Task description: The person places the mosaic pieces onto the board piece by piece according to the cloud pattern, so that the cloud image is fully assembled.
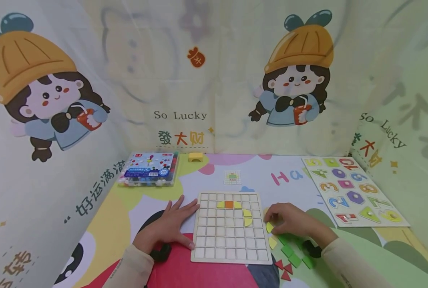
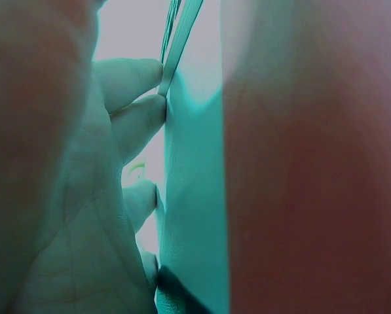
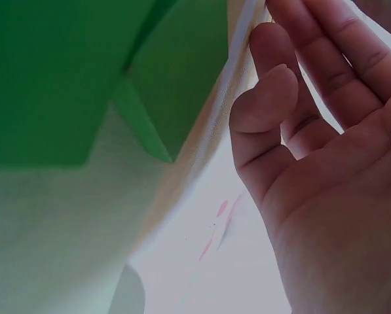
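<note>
Lying between the board (image 1: 230, 243) and the right hand (image 1: 293, 219), a yellow piece (image 1: 269, 227) meets curled fingertips—grip unclear; the left hand (image 1: 170, 224), fingers spread, touches the board.

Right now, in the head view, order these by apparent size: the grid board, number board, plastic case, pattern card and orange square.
1. grid board and number board, too close to rank
2. plastic case
3. pattern card
4. orange square

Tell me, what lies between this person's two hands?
In the head view, the grid board lies between the left hand and the right hand, bearing yellow pieces and an orange square.
</note>
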Motion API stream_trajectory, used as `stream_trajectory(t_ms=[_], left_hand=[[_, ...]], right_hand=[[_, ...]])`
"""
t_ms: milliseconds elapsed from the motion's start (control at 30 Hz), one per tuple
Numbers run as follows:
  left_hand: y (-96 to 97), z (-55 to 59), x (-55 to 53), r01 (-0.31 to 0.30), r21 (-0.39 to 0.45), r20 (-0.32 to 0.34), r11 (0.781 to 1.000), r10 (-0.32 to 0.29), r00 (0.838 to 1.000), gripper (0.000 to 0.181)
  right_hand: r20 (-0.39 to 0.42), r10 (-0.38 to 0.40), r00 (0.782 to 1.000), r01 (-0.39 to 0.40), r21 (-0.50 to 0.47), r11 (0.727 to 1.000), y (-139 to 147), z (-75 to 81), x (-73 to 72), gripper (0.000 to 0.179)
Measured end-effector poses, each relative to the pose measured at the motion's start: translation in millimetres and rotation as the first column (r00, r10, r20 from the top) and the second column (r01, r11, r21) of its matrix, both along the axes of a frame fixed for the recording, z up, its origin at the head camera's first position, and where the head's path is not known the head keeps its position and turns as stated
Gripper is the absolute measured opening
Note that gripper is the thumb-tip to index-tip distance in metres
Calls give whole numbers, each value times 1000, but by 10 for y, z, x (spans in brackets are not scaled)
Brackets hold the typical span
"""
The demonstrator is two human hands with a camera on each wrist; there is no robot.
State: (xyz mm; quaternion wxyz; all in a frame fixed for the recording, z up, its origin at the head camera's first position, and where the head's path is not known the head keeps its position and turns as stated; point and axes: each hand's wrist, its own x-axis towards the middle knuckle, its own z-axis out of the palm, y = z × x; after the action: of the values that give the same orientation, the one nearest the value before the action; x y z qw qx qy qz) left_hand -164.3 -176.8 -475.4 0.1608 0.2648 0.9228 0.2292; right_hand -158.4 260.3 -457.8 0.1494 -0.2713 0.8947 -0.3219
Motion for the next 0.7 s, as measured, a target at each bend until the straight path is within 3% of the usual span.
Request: stream_trajectory(t_ms=[367,700], left_hand=[[-15,-29,0,-2,6,4,1000,2,1000,121],[-5,-5,-1,-8,0,7,1000,8,1000,121]], right_hand=[[-130,-16,991,24,60,998,125,-53,23,21],[-70,-15,997,13,-30,999,240,-77,33,24]])
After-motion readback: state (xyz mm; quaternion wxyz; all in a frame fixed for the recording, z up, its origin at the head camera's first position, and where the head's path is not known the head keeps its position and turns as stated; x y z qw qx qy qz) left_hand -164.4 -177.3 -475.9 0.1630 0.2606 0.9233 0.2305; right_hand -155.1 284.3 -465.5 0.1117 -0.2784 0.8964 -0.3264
